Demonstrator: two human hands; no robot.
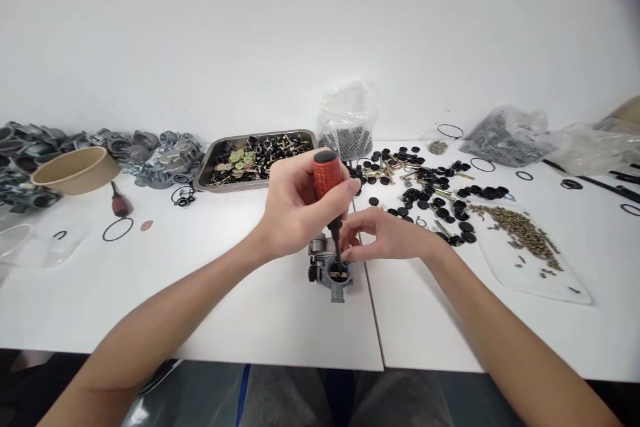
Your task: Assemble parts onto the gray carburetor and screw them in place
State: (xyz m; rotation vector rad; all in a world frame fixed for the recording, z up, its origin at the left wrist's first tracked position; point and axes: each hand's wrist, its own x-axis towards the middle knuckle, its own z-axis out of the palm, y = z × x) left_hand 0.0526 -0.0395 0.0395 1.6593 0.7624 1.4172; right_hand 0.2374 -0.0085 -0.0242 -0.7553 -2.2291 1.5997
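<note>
My left hand [297, 203] is wrapped round the red handle of a screwdriver [327, 177], which stands nearly upright. Its dark shaft points down into the round opening of a grey metal carburetor [337, 295] on the table, where a bit of brass-coloured metal shows. From the right, my right hand [383, 235] reaches to the carburetor's far side with bent fingers, gripping it beside the screwdriver shaft. Some of those fingertips are hidden behind the shaft and the carburetor.
A metal tray [203, 177] of small parts stands behind my hands, beside a plastic bag [350, 123] of springs. Black caps [440, 203] lie scattered to the right, near a white lid [525, 283] with brass screws. Carburetor bodies [175, 153], a tan ring [75, 172] and another screwdriver [119, 203] are left.
</note>
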